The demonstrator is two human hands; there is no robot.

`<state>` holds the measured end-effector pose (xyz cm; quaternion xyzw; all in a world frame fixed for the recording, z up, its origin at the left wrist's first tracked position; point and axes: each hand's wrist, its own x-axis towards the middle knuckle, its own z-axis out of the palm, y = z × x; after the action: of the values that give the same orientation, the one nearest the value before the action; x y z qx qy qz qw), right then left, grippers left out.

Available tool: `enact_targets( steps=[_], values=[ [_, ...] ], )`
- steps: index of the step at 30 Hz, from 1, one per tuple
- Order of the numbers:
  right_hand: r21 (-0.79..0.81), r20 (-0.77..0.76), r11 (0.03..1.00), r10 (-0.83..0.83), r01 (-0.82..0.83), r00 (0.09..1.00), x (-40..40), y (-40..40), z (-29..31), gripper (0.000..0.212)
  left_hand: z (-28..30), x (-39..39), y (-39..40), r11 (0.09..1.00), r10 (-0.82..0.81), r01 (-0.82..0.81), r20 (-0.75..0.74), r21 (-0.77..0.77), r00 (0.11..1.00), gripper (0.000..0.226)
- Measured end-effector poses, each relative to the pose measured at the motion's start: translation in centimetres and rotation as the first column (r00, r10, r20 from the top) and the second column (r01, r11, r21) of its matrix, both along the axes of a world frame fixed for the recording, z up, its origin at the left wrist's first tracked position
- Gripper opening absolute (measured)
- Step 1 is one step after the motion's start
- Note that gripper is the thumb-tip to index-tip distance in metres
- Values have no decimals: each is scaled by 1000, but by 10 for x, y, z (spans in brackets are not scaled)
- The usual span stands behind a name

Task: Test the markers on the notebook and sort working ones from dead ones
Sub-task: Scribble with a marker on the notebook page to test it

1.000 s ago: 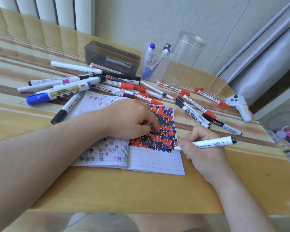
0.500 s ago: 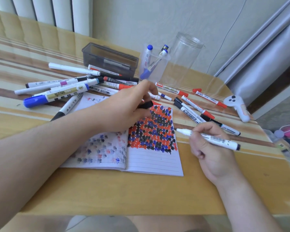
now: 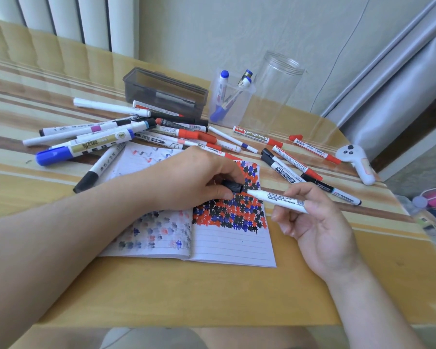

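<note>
Over the near half of the open notebook the marker has come up off the page: a second ago its tip was on the right-hand sheet, half a second ago it was lifted and turned over the table's right side, and now it points left at the black cap. The right hand pinches the white barrel between thumb and fingers; the left hand, which had been pressing the notebook flat, now grips the cap, its mouth touching or just short of the tip. I judge the test stroke done and the recapping under way, with sorting to follow. Whether this one wrote I cannot tell, as the page is already dense with red, blue and black marks.

The barrel carries small print and a barcode, too fine to read. Farther off, among the loose markers on the table, one red-capped marker reads "WhiteBoard", seen upside down. Beyond stand a grey box, a clear cup holding blue-capped markers, and a tall clear jar.
</note>
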<state>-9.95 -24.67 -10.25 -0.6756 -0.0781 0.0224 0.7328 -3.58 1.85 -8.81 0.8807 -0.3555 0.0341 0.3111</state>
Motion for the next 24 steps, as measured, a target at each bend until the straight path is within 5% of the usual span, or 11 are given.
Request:
enact_targets(
  steps=[5, 9, 14, 19, 24],
  values=[
    [-53, 8, 999, -6, 6, 1000, -2, 1, 1, 27, 1, -1, -1, 999, -41, 40, 47, 15, 998, 29],
    [-258, 81, 963, -58, 77, 995, -5, 4, -2, 17, 0, -1, -1, 998, -52, 54, 46, -38, 998, 23],
    [-718, 510, 622, 166, 311, 844, -2, 18, 0, 19, 2, -7, -5, 992, -55, 56, 7, -109, 998, 39],
    [-673, 642, 597, 179, 436, 745, 16, 52, 15, 20, 8, -9, -1, 957, 39, -44, -23, -287, 999, 32],
    [-690, 604, 608, 183, 394, 776, 32, 81, 29, 26, 13, -2, 12, 901, 144, -165, -81, -402, 986, 37]
  ],
)
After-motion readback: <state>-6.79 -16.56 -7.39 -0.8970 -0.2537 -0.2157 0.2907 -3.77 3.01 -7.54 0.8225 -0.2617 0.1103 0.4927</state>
